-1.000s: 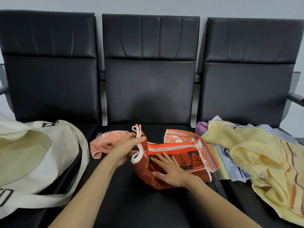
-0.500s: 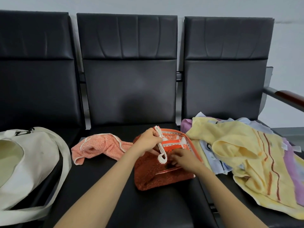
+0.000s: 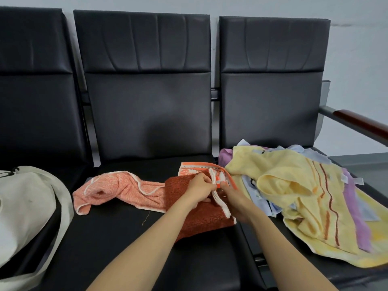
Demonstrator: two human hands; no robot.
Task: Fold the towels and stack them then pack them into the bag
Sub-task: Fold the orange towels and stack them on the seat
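An orange patterned towel [image 3: 201, 217] lies folded over on the middle black seat, its rust-coloured back facing up. My left hand [image 3: 198, 189] pinches its white edge near the top. My right hand [image 3: 235, 201] grips the same white edge lower down, at the towel's right side. A crumpled light-orange towel [image 3: 117, 189] lies to the left of it on the same seat. A pile of towels, yellow [image 3: 294, 185] on top with blue and purple ones beneath, covers the right seat. The cream cloth bag [image 3: 23, 208] sits open on the left seat.
Three black padded chairs stand in a row against a grey wall. A wooden armrest [image 3: 361, 123] juts out at the far right. The bag's strap [image 3: 65, 208] hangs over the left seat's edge. Bare seat [image 3: 117, 246] shows in front of the towels.
My left hand has carried the towel's white edge over to the right, so the towel is folded in half. My right hand moved from under the fold to grip that edge.
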